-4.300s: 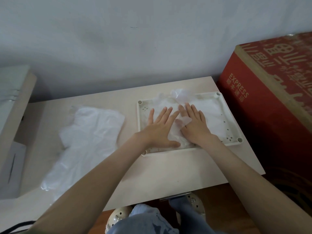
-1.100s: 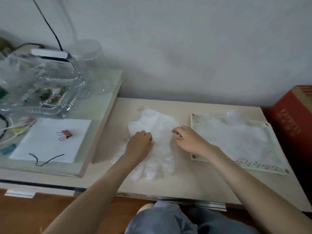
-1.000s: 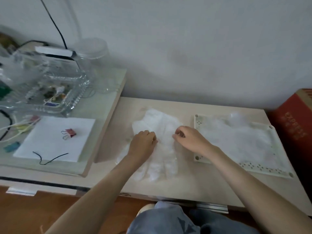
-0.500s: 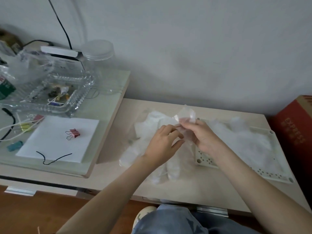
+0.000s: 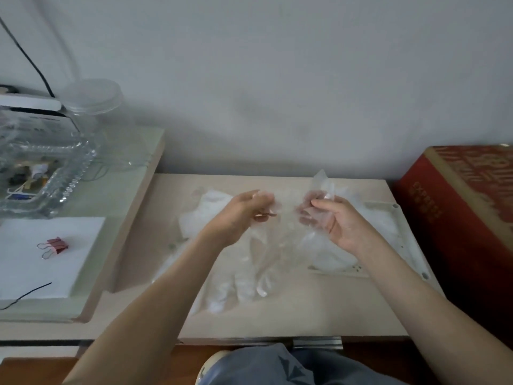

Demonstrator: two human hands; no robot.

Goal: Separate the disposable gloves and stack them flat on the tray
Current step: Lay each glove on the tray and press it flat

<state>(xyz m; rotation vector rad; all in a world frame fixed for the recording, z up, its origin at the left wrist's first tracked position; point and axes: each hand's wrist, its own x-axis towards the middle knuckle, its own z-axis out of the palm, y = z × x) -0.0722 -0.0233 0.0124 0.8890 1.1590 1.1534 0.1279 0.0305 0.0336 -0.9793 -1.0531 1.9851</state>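
Above tabletop [image 5: 305,309] at frame centre, we note left grip [image 5: 241,215] and right grip [image 5: 336,220] each pinching one translucent glove [image 5: 283,245] held between them.

tray [image 5: 411,245]: left part hidden by right hand [image 5: 337,223] and lifted glove [image 5: 277,240], whose outline is blurred. red box [image 5: 458,207]: cut off right. glass dish [image 5: 41,173]: cut off left, contents too small to tell.
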